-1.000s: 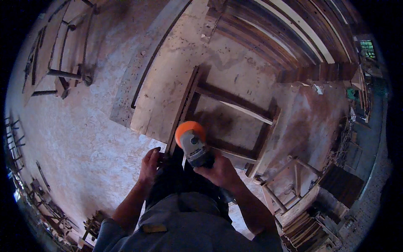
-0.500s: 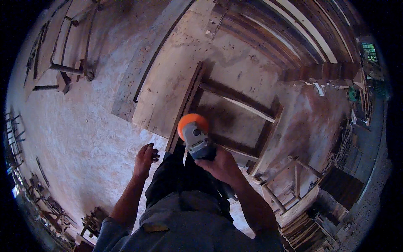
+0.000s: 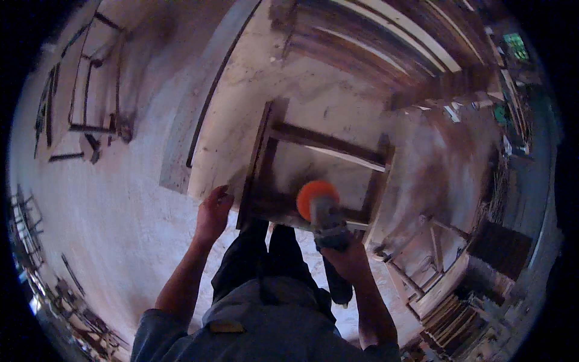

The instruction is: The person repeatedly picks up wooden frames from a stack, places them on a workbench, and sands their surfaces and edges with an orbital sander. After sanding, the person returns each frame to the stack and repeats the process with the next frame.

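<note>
Orange-disc sander (image 3: 319, 208), gripped by the right hand (image 3: 344, 256), works the wooden frame (image 3: 319, 175); the open left hand (image 3: 212, 212) steadies its edge; the next rail wants even pressure.

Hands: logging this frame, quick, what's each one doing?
Left hand: open, at the wooden frame's edge.
Right hand: closed around the orange-disc sander.

The right hand (image 3: 345, 260) hides the rear of the sander (image 3: 322, 214), so its grip cannot be made out; the orange disc covers part of the wooden frame (image 3: 319, 142). Shelves at the right rim (image 3: 512, 78) blur into smears, and racks at the left rim (image 3: 27, 217) are too small to tell
</note>
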The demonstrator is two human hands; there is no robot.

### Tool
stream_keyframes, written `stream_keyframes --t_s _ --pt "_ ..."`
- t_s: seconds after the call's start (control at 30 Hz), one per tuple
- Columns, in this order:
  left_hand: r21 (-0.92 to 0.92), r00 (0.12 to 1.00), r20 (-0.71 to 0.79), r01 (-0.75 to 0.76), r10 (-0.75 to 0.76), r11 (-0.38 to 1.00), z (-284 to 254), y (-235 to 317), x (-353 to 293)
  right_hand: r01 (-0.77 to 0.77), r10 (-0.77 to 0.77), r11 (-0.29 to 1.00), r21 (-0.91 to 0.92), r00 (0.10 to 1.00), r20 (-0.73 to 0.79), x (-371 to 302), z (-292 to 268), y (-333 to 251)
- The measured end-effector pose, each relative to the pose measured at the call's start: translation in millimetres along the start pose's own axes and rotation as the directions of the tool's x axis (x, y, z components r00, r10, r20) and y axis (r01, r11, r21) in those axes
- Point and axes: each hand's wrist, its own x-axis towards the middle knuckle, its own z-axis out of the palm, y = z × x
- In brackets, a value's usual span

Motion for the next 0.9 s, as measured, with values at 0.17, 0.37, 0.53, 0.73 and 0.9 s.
stream_keyframes --t_s 0.17,0.37,0.53,0.73,0.9 --pt "0.594 0.995 0.069 -0.098 0.071 0.798 30 96 33 0.189 -0.07 0.837 0.514 0.968 -0.241 -47 -10 64" --pt "0.629 0.987 0.13 -0.159 0.099 0.761 61 91 57 -0.089 0.35 0.733 0.675 0.9 -0.26 -121 -13 114" --pt "-0.007 0.991 0.103 -0.084 0.084 0.996 34 87 48 0.071 0.412 0.635 0.769 0.811 -0.416 -161 8 183" --pt "-0.184 0.959 0.24 0.196 -0.15 0.963 49 107 1 0.21 0.427 0.56 0.802 0.756 -0.496 -209 -8 246" --pt "-0.335 0.941 0.326 0.2 -0.086 0.921 41 81 12 0.263 0.537 0.44 0.859 0.689 -0.486 -212 15 282"
